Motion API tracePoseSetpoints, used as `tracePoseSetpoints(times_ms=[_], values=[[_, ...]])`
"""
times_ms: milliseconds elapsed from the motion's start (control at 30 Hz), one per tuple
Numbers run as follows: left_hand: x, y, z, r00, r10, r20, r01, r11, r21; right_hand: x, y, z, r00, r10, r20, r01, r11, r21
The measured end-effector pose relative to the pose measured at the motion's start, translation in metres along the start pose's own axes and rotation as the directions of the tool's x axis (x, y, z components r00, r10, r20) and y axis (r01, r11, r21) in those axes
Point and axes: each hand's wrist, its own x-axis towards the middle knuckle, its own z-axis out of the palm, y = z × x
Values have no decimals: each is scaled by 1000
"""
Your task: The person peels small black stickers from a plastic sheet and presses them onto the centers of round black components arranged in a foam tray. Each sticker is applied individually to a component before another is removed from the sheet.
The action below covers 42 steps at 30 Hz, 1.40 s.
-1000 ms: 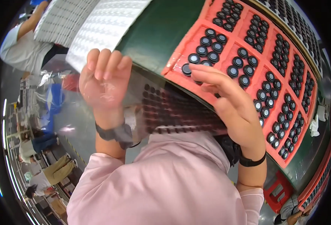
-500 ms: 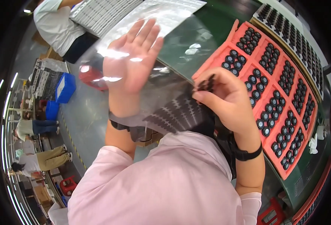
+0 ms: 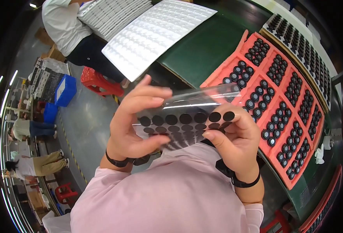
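Observation:
In front of my chest I hold a clear plastic sheet [image 3: 185, 118] with rows of black round discs on it. It is bent into a curve, its upper part see-through and shiny. My left hand [image 3: 130, 124] is closed round the sheet's left end, thumb below and fingers above. At the right end my right hand [image 3: 235, 141] pinches the sheet between thumb and fingers, close to the last discs of the rows. Some of the right fingers are hidden behind the sheet.
On the green table [image 3: 202, 48] to my right lies a pink foam tray [image 3: 218, 75] with several black round parts in its compartments. Behind it stands another parts tray [image 3: 295, 50]. A white moulded tray [image 3: 152, 35] overhangs the table's edge. A co-worker [image 3: 62, 29] and a red stool [image 3: 95, 79] are at far left.
My left hand, flat and spread behind the sheet before, has come down and closed on its left end. The sheet has turned so its rows of discs face me. My right hand still pinches it.

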Motion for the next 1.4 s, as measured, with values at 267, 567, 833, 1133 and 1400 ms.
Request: tracePoseSetpoints(times_ms=[267,567,833,1133,1400], values=[[9,-8,16,975,43,216,-12,990,-142,-10,-23,-14,942,-333,-42,203,663,-721],[15,-34,79,891,-58,450,213,929,-302,-59,-13,-46,998,-69,4,38,496,-868],[17,-63,127,874,-62,483,254,904,-344,-77,-19,-61,963,170,-207,-266,520,-812],[36,-73,152,841,35,539,137,952,-275,-47,-24,-77,926,251,-283,-379,604,-701],[37,-77,162,855,93,510,28,974,-224,-39,-17,-88,915,306,-262,-400,599,-694]])
